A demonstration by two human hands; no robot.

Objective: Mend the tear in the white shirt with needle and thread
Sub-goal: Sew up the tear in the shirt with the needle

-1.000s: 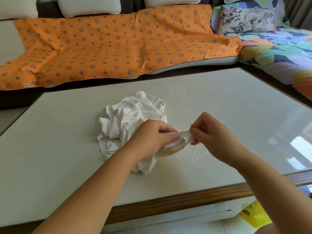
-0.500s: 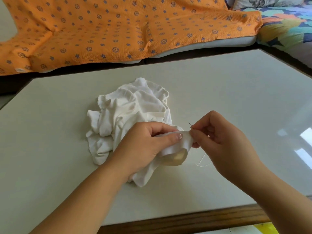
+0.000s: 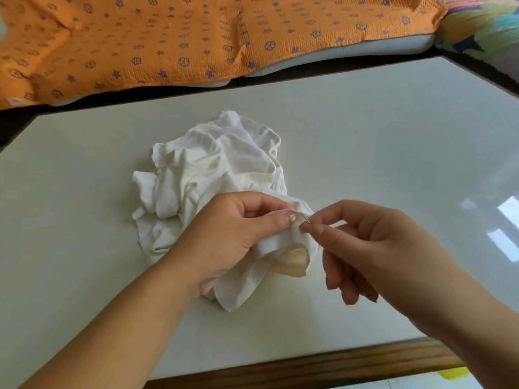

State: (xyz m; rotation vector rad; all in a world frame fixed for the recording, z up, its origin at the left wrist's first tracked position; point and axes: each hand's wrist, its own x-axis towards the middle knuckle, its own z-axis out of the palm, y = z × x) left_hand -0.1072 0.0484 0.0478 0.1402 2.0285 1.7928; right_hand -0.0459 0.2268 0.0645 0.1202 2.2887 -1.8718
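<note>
Pinching is recorded in the head view: a fold of the white shirt (image 3: pixel 219 169) is gripped between thumb and forefinger of the left hand (image 3: pixel 227 234), at the 5 o'clock edge of the crumpled heap. The rest of the shirt is bunched on the table (image 3: pixel 365 136), near its centre. The needle (image 3: pixel 307 219) is pinched between the thumb and forefinger tips of the right hand (image 3: pixel 373 248), at 3 o'clock from the left thumbnail, against the held fold. The other right fingers are loosely curled downward. An orange patterned cover (image 3: pixel 196 37) is seen at 12 o'clock, beyond the table.
</note>
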